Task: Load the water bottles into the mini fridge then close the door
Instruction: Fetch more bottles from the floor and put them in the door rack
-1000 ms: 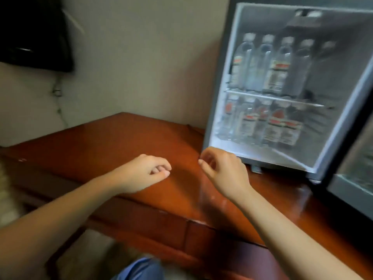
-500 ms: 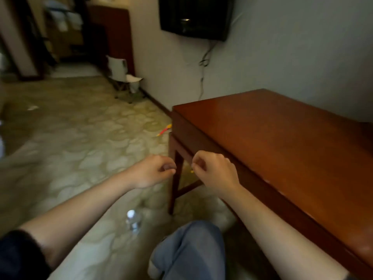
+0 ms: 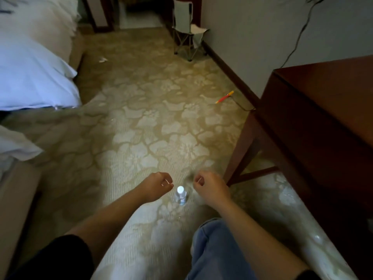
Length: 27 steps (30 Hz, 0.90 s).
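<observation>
A single clear water bottle with a white cap stands upright on the patterned carpet, seen from above. My left hand hovers just left of its cap and my right hand just right of it. Both have their fingers curled in and hold nothing. Neither touches the bottle. The mini fridge is out of view.
A dark wooden table fills the right side, its leg close to my right hand. A bed with white bedding is on the left. A folding chair stands by the far wall. An orange stick and a cable lie near the baseboard. My jeans-clad knee is below.
My view has swung left and down, from the open fridge full of bottles, past the table, to the floor. The bottle now sits between my hands.
</observation>
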Each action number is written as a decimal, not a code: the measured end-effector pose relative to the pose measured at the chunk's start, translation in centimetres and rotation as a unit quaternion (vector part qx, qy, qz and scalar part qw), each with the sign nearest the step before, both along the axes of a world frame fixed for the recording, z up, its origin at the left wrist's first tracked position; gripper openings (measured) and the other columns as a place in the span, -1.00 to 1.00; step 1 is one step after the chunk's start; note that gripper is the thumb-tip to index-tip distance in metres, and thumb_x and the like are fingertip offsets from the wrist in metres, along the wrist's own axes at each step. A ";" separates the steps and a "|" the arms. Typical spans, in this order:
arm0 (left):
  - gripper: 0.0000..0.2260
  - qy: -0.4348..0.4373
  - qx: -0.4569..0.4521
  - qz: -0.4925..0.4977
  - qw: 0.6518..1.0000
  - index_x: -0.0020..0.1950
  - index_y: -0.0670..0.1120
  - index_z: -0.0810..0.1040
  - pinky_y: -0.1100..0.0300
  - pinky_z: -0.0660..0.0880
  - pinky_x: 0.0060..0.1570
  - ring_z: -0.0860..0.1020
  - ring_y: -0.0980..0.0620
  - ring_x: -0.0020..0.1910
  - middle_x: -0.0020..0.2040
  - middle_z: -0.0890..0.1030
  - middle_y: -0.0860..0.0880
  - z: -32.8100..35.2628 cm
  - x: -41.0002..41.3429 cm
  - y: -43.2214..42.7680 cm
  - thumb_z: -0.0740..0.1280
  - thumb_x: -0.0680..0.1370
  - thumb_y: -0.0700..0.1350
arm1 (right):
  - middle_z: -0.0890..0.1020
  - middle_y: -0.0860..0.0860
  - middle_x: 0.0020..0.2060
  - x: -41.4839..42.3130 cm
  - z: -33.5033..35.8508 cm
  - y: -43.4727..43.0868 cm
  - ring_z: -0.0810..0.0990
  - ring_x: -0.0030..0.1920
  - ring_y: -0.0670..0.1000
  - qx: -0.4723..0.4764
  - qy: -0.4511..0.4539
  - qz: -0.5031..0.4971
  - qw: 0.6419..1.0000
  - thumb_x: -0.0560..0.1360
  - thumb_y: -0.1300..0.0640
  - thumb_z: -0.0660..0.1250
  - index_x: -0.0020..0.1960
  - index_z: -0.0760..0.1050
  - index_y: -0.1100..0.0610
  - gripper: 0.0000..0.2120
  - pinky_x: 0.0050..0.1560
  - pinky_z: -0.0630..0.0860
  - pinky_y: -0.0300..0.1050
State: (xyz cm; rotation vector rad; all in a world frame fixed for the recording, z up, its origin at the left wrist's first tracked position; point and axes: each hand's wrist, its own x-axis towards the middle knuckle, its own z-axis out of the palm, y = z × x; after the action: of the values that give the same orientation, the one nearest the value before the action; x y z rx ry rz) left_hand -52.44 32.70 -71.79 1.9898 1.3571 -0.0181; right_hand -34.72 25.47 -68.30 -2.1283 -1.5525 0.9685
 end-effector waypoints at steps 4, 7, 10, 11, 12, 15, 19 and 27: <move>-0.74 0.016 -0.031 0.035 0.999 0.21 -0.12 0.52 0.27 0.44 -0.05 0.54 0.02 0.04 0.16 0.58 -0.10 -4.9 -0.1 1.9 0.24 0.58 -0.04 | 0.58 -0.02 -0.23 -1.0 -5.4 2.8 0.56 -0.14 0.02 -0.035 0.052 -0.042 0.997 0.52 0.12 0.27 -0.13 0.51 0.08 -0.91 -0.17 0.46 -0.16; -0.71 0.043 -0.047 0.041 0.997 0.26 -0.11 0.48 0.21 0.42 0.10 0.52 -0.01 0.15 0.22 0.54 -0.09 -8.6 0.2 3.1 0.24 0.58 -0.04 | 0.54 -0.03 -0.19 -1.1 -8.6 4.3 0.48 -0.20 -0.01 -0.058 0.042 -0.052 0.996 0.55 0.11 0.21 -0.08 0.52 0.09 -0.87 -0.36 0.28 -0.26; -0.66 0.086 -0.052 0.020 0.995 0.33 -0.09 0.42 0.16 0.44 0.16 0.50 -0.02 0.20 0.27 0.52 -0.07 -11.7 1.0 4.1 0.25 0.58 -0.02 | 0.54 -0.02 -0.17 -0.4 -11.4 6.2 0.45 -0.21 -0.03 -0.076 0.027 -0.059 0.995 0.55 0.14 0.21 -0.07 0.52 0.07 -0.88 -0.37 0.25 -0.26; -0.64 0.103 -0.048 0.008 0.994 0.35 -0.08 0.39 0.14 0.44 0.19 0.49 -0.03 0.23 0.29 0.50 -0.07 -12.6 1.4 4.4 0.24 0.58 -0.02 | 0.56 -0.01 -0.15 -0.1 -12.3 6.9 0.46 -0.20 -0.03 -0.084 0.029 -0.065 0.994 0.54 0.15 0.21 -0.06 0.52 0.07 -0.89 -0.33 0.30 -0.23; -0.62 0.121 -0.044 -0.005 0.992 0.38 -0.07 0.36 0.12 0.44 0.22 0.48 -0.03 0.25 0.32 0.48 -0.07 -13.6 1.7 4.8 0.24 0.58 -0.01 | 0.55 0.00 -0.14 0.4 -13.1 7.5 0.46 -0.18 -0.02 -0.095 0.030 -0.070 0.993 0.54 0.14 0.22 -0.03 0.52 0.08 -0.89 -0.26 0.33 -0.21; -0.57 0.169 -0.026 -0.048 0.984 0.42 -0.05 0.29 0.11 0.43 0.21 0.46 -0.05 0.27 0.35 0.42 -0.07 -16.3 3.0 6.2 0.25 0.58 0.00 | 0.50 0.00 -0.14 2.2 -15.3 9.0 0.45 -0.15 0.02 -0.135 0.035 -0.070 0.988 0.53 0.14 0.26 -0.01 0.48 0.09 -0.93 -0.15 0.34 -0.19; -0.55 0.204 -0.001 -0.115 0.972 0.41 -0.05 0.28 0.07 0.46 0.13 0.47 -0.08 0.23 0.32 0.41 -0.08 -19.7 5.2 8.0 0.30 0.55 -0.03 | 0.53 0.00 -0.13 3.8 -18.3 10.0 0.50 -0.12 0.04 -0.158 0.041 -0.071 0.984 0.49 0.14 0.30 -0.07 0.44 0.05 -0.95 -0.14 0.40 -0.17; -0.49 0.247 -0.021 -0.159 0.956 0.44 -0.10 0.23 0.04 0.51 0.14 0.52 -0.13 0.19 0.30 0.43 -0.12 -25.1 8.1 8.7 0.32 0.54 -0.08 | 0.55 0.04 -0.09 6.3 -22.6 11.0 0.58 -0.01 0.12 -0.198 0.046 -0.074 0.976 0.45 0.14 0.34 -0.09 0.48 0.07 -0.94 0.06 0.57 0.04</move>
State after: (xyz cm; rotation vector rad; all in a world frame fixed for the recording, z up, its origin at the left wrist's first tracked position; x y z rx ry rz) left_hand -44.34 41.36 -96.89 2.2348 1.2904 -0.7321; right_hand -28.42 36.47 -90.92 -2.3761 -1.2145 1.3948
